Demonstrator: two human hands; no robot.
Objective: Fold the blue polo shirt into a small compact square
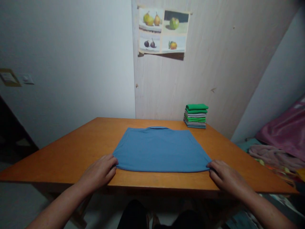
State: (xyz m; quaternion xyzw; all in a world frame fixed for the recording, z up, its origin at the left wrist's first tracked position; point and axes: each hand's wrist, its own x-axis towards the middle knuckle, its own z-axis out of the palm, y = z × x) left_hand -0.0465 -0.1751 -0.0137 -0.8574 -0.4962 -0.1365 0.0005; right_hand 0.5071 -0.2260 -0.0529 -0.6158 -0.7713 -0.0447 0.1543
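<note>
A blue shirt (159, 149) lies flat on the wooden table, its collar at the far edge and a straight folded edge towards me. My left hand (105, 168) grips the near left corner of the cloth between thumb and fingers. At the near right corner, my right hand (221, 173) pinches the fabric in the same way. Between the two hands the near edge runs almost straight, and small creases show by each corner.
The orange-brown table (78, 152) reaches back to the wall. A stack of folded green and grey clothes (196, 116) stands at its far right corner. Rumpled pink bedding (283, 133) lies beyond the right side. A fruit poster (163, 33) hangs on the wall.
</note>
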